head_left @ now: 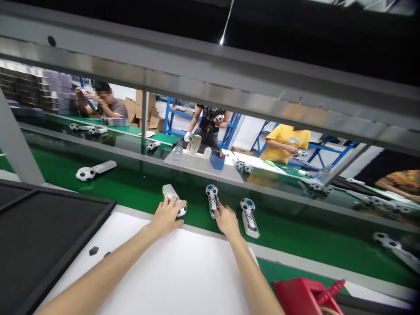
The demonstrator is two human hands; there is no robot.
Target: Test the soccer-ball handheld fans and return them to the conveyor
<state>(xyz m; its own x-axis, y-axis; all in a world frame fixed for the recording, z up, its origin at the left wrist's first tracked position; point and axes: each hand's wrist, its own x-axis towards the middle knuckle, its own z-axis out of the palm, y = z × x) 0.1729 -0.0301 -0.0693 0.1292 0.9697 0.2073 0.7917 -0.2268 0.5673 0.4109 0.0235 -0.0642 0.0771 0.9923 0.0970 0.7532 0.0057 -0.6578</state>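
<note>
My left hand (pixel 167 215) is over a white-handled soccer-ball gadget (pixel 169 191) on the green belt, its fingers curled around the middle and covering part of the ball. With my right hand (pixel 227 219) I grip the lower handle of a second soccer-ball gadget (pixel 212 199), whose open-looking side faces up. Just right of that hand lies a third soccer-ball gadget (pixel 250 217), apart from my fingers. A white sheet (pixel 183 267) spreads under my forearms.
A black tray (pixel 49 245) stands at left, near a small dark pentagon piece (pixel 93 250). A red holder (pixel 300 297) is at lower right. Another gadget (pixel 85 173) lies left on the belt. Overhead runs a grey beam (pixel 197 65). Co-workers (pixel 285 142) work across the line.
</note>
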